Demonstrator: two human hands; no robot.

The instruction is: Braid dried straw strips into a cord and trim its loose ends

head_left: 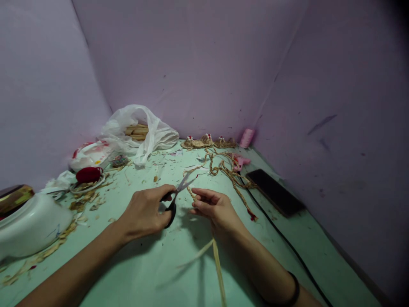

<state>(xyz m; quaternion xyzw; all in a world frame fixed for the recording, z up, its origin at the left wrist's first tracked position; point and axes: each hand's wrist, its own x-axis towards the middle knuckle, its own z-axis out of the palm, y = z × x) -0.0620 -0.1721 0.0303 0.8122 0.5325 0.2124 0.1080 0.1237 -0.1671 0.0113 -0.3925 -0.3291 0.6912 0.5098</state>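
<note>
My left hand [148, 211] is closed on the black handles of the scissors [173, 208], whose blades stand apart and point up and to the right. Just right of them, my right hand [215, 207] pinches a braided straw cord [191, 192] between thumb and fingers. The cord runs up past the open blades, towards a longer braided cord [234, 175] lying on the table. Below my right hand hang loose pale straw strands [217, 268]. Whether the blades touch the cord is unclear.
At the back are a white plastic bag [156, 132] holding straw, small woven pieces [200, 143] and a pink spool [247, 138]. A pink glue gun [239, 161], its black cable [281, 236] and a phone [275, 192] lie right. A white bowl [32, 224] sits left among scraps.
</note>
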